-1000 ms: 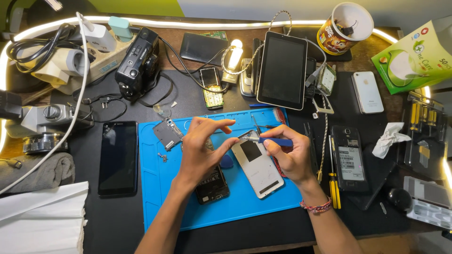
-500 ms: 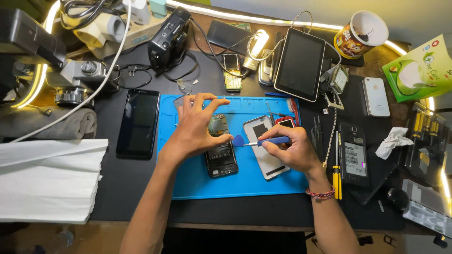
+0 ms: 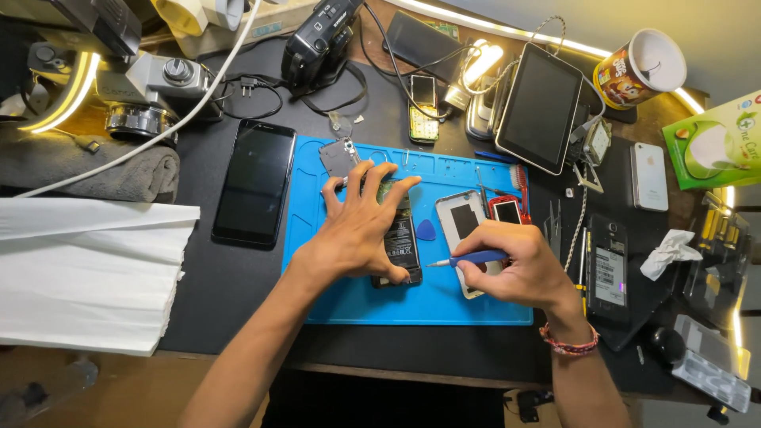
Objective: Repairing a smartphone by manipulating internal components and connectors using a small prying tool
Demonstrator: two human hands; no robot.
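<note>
Left hand (image 3: 358, 230) shifted since earlier frame: now flat, fingers spread apart, pressing opened phone (image 3: 399, 242) onto blue mat (image 3: 357, 297); before, it hovered curled above. Phone lies mid-mat, back off, battery showing. Right hand (image 3: 519, 269) pinched shut on blue screwdriver (image 3: 469, 258), tip just beside phone's right edge. Blue pick (image 3: 426, 230) and white back cover (image 3: 464, 226) lie right of phone. Black phone (image 3: 255, 181) left of mat, tablet (image 3: 539, 107) beyond.

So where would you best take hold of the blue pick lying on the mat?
Probably pinch the blue pick by its wide rounded end, coming from straight above. It lies flat on the blue mat in the gap between the opened phone and the white back cover, so a sideways approach looks crowded.
</note>
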